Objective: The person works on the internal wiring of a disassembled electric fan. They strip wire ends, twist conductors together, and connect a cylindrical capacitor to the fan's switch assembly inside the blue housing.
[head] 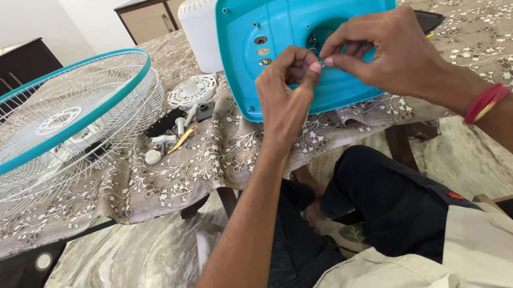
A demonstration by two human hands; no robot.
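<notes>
A turquoise plastic fan base (293, 17) stands tilted on the table, its hollow underside facing me. My left hand (286, 89) and my right hand (381, 52) meet in front of it, fingertips pinched together on a tiny metal part (321, 63), too small to identify. Both hands hover just before the base's round centre hole (321, 32). A red and yellow thread band circles my right wrist (485, 102).
A white wire fan guard with a turquoise rim (43, 133) lies at the left. Small white and black fan parts and a yellow-handled tool (178, 124) sit near the table edge. A white cylinder (200, 28) stands behind. A floral cloth (481, 28) covers the table.
</notes>
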